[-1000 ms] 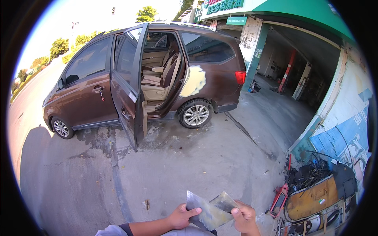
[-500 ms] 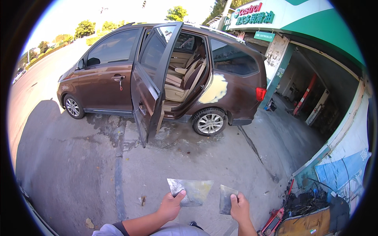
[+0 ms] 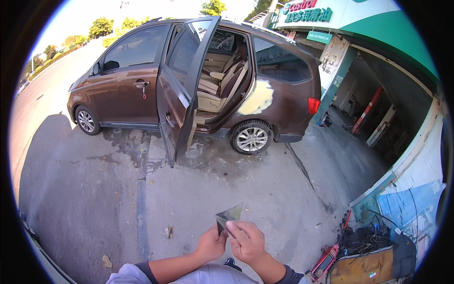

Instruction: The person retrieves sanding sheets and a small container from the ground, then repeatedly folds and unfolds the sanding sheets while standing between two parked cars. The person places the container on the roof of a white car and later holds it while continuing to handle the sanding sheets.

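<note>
My left hand [image 3: 212, 244] and my right hand [image 3: 248, 242] are close together in front of my body, both closed on thin, flat putty spreaders [image 3: 235, 212]. The two sheets overlap at a slant, so only a greyish-green corner and a dark triangular face show above the fingers. Which visible part belongs to which spreader I cannot tell. My right thumb and fingers cross in front of the sheets, while the left fingers grip from the left side. Beyond stands a brown car [image 3: 125, 103] with a cream filler patch [image 3: 257, 98] above its rear wheel.
The car's rear door [image 3: 176, 111] stands wide open toward me. At the lower right lie a red floor jack [image 3: 325, 261], a brownish board [image 3: 363, 268] and a heap of black parts [image 3: 366, 239]. A garage bay [image 3: 373, 113] opens at the right.
My hands have come together from apart. The right hand moved left with its small spreader to the wide one in the left hand, and the sheets now overlap, tilted.
</note>
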`<act>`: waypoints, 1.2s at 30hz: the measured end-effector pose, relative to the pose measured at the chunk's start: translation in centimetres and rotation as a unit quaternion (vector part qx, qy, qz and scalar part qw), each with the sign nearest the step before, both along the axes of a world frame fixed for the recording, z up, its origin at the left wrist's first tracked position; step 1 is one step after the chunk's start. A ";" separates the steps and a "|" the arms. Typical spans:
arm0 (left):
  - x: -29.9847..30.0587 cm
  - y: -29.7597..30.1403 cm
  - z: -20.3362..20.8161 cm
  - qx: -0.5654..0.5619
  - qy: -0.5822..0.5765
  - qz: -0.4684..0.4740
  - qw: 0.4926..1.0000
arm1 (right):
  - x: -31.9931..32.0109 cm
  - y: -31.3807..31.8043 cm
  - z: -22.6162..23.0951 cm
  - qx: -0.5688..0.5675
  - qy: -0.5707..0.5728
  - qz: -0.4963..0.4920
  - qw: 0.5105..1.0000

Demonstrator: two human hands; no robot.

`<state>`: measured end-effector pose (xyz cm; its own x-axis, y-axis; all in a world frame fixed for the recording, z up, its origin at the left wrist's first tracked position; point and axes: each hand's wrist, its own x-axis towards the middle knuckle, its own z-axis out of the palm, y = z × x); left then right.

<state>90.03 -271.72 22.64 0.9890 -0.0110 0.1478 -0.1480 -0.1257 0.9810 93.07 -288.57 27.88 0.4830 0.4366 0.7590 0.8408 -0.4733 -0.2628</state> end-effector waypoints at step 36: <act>-0.4 2.4 3.4 0.141 -0.264 -0.160 0.940 | -4.0 -4.9 -4.0 0.512 0.700 0.243 0.435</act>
<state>89.62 -269.32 26.05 0.7172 -0.4083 0.5648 -0.6805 -0.2357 0.6938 89.08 -293.44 23.91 0.8236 0.5256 -0.2131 -0.5473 0.6379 -0.5418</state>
